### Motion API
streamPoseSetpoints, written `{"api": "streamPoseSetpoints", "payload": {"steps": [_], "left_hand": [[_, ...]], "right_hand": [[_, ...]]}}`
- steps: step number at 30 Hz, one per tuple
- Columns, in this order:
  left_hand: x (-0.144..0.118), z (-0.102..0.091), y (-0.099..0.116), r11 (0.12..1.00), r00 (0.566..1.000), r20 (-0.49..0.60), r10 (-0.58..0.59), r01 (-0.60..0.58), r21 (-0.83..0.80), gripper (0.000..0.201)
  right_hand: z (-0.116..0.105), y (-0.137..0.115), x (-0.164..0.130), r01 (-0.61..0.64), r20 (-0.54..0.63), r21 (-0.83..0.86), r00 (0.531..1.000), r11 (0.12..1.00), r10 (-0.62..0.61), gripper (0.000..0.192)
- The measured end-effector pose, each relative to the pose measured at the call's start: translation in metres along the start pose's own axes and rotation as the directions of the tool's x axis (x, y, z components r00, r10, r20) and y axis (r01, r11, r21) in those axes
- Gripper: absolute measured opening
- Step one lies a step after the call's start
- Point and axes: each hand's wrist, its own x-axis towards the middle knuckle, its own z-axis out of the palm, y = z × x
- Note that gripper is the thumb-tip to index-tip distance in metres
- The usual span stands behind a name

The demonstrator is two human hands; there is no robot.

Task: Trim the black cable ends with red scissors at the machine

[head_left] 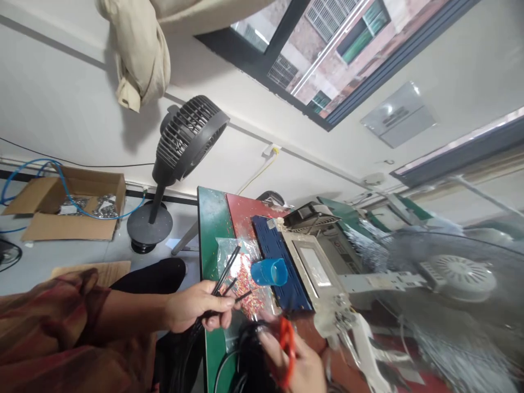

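head view tilts hard, so take places from your hands. your left hand (pixel 200 312) is clenched around a few thin black cables (pixel 226 271), their ends sticking up past your fingers over a clear bag (pixel 229 248) on the green table (pixel 210 224). your right hand (pixel 295 363) sits just beside and below it, gripping orange scissors (pixel 287 341); whether the blades are spread or closed you cannot tell, they blur at the frame edge. a dark coil of more cable (pixel 249 355) lies between your hands, touching the right one.

beyond your left fingertips lies a scatter of small coloured bits (pixel 245 281) on the bag, then a blue cup (pixel 269 272) on its side, then a dark blue tray (pixel 276 262) and a grey machine (pixel 317 256) further out. a black fan (pixel 186 139) stands on the floor well past your left wrist, near a cardboard box (pixel 67 204).

as a judgement: the bits look like trimmings, so some cutting seems done, and the coil suggests plenty left. the cables in your grip look uncut at this instant.
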Motion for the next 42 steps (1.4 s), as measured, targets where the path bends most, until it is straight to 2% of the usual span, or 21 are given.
{"api": "streamPoseSetpoints", "payload": {"steps": [2,3,5,7,12,15,21,25,30,34,39,42], "left_hand": [[-0.004,0.0,0.0,1.0,1.0,-0.007,-0.003,0.003,0.02,0.025],[-0.005,-0.001,0.0,1.0,1.0,-0.014,-0.008,0.009,0.028,0.025],[-0.007,-0.004,-0.003,0.999,0.999,-0.031,-0.023,0.024,0.045,0.024],[-0.007,-0.007,-0.007,0.997,0.999,-0.026,-0.047,0.048,0.061,0.025],[0.001,-0.003,-0.009,0.994,0.997,0.049,-0.051,0.046,0.102,0.032],[0.008,0.004,-0.003,0.993,0.999,0.01,-0.032,0.03,0.116,0.036],[0.019,0.009,0.006,0.998,0.995,-0.075,-0.058,0.059,0.001,0.033],[0.021,0.011,0.007,0.998,0.995,-0.084,-0.054,0.057,0.028,0.033],[0.023,0.012,0.005,0.993,0.991,-0.123,-0.045,0.058,0.101,0.032],[0.025,0.012,0.004,0.986,0.994,-0.111,-0.013,0.031,0.164,0.031],[0.028,0.011,0.004,0.987,0.993,-0.113,-0.017,0.035,0.155,0.035],[0.031,0.009,0.003,0.992,0.988,-0.155,-0.006,0.025,0.123,0.035]], "right_hand": [[0.026,-0.003,0.007,-0.062,0.124,0.141,0.991,0.988,0.045,0.042],[0.036,-0.005,0.012,-0.086,0.146,0.208,0.988,0.974,0.056,0.042],[0.05,-0.008,0.02,-0.085,0.101,0.292,0.993,0.953,0.058,0.039],[0.054,-0.008,0.023,-0.086,0.068,0.305,0.995,0.949,0.068,0.037],[0.05,0.0,0.02,-0.125,0.104,0.344,0.99,0.931,0.095,0.035],[0.05,0.006,0.023,-0.137,0.122,0.334,0.987,0.932,0.101,0.036],[0.04,0.014,0.033,-0.162,0.135,0.369,0.984,0.915,0.12,0.047],[0.037,0.008,0.03,-0.151,0.193,0.319,0.977,0.936,0.092,0.039],[0.038,0.002,0.026,-0.082,0.102,0.257,0.993,0.963,0.057,0.035],[0.041,0.001,0.026,-0.066,0.047,0.224,0.997,0.972,0.057,0.038],[0.041,0.005,0.028,-0.074,0.018,0.192,0.997,0.979,0.072,0.039],[0.034,0.01,0.033,-0.004,-0.009,0.139,1.0,0.99,0.005,0.043]]}}
